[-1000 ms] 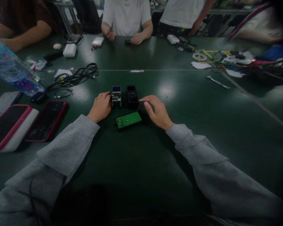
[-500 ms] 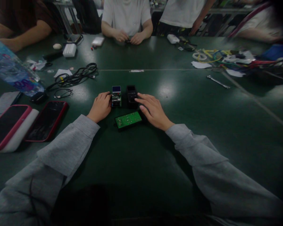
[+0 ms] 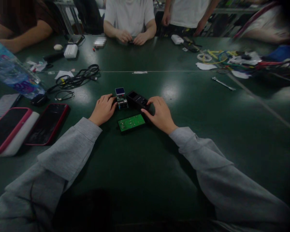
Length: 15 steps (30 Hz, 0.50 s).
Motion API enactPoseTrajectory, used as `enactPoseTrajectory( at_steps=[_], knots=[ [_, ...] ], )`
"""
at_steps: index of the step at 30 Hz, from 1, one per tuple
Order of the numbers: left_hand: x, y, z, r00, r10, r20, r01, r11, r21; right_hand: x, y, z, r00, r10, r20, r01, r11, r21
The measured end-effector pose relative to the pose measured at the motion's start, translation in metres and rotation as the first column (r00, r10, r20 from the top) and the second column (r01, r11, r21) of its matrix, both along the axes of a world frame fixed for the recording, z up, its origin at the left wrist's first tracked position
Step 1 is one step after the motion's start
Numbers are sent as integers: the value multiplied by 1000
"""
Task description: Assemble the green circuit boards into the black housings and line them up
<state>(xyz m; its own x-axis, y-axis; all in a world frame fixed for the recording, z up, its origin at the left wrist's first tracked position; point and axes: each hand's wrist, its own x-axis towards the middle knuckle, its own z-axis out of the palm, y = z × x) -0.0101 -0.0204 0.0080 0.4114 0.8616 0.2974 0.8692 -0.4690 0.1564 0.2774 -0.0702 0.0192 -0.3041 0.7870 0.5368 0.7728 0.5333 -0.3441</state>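
Observation:
My left hand lies at the left side of a small circuit board with a screen, its index finger and thumb closed against the edge. The board sits slightly turned, its dark screen at the far end. My right hand has thumb and fingers around the near end of a black plastic case with a window, which slants across the table. Just below both lies a green circuit board in a black shell, touched by neither hand.
Phones with red cases and a water bottle lie on the left. Black cables are coiled beyond my left hand. A wrench and a heap of wires are at the right. Other people sit or stand across the green table.
The black case has swung from straight to slanted, its near end shifted right, as my right thumb and fingers closed on it. The screen board's near end has turned slightly right.

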Motion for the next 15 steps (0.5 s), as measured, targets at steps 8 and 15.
enactPoseTrajectory(
  at_steps=[8,15],
  knots=[
    [0,-2,1,1000,1,0,-1,1000,2,1,-2,-1,991,-59,-121,50,996,-73],
    [1,-2,1,1000,2,24,-2,1000,-5,4,7,-7,955,-163,-247,140,984,-107]
  ],
)
